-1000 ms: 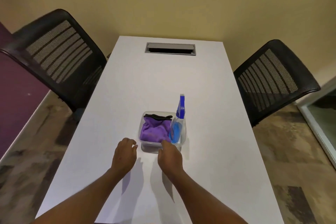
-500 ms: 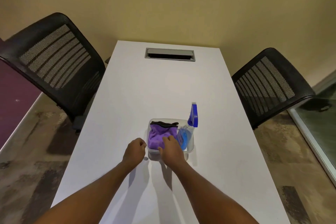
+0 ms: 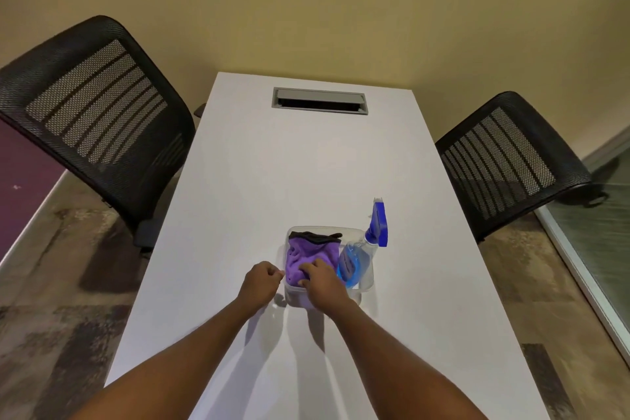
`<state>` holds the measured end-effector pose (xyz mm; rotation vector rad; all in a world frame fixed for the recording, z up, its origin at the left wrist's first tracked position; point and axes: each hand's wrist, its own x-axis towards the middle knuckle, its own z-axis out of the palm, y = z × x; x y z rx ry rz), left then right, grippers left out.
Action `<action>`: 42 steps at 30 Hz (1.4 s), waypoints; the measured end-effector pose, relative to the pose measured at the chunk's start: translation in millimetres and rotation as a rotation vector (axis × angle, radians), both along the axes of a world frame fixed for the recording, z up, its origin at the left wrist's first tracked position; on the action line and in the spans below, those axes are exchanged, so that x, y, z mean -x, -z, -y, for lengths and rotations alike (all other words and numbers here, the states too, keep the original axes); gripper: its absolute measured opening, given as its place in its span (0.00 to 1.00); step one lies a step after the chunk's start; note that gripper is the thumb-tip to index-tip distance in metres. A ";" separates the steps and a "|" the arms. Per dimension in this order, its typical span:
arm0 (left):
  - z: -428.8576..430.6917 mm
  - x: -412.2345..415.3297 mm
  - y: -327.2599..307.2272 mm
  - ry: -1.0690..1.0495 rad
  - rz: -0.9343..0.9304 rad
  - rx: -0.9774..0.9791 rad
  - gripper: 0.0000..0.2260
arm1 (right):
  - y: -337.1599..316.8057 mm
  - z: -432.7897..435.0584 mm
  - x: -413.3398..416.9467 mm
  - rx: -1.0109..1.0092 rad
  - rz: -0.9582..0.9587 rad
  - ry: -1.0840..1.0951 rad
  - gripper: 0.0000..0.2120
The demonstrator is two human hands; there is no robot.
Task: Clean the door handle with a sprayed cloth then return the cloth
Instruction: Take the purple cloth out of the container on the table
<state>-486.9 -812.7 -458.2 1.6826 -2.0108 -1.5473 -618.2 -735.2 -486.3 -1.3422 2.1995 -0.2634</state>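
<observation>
Your right hand (image 3: 324,285) has dropped into the clear plastic tub (image 3: 320,228), gripping the crumpled purple cloth (image 3: 308,254), left hand (image 3: 260,281) fisted alongside: pickup starting.

White table (image 3: 306,164), clear plastic tub (image 3: 295,298) on its near half, grey, perhaps recessed slot (image 3: 319,101) beyond

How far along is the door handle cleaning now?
Nothing looks done yet. In hand: the right hand grips the purple cloth, which lies in the clear container beside the spray bottle; the left hand is curled next to it. Left: spraying the cloth, wiping the handle, returning the cloth.
</observation>
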 end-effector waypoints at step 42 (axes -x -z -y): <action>15.4 48.5 -21.9 -0.504 -0.544 -0.878 0.16 | -57.6 -55.4 -39.8 0.559 0.153 0.195 0.13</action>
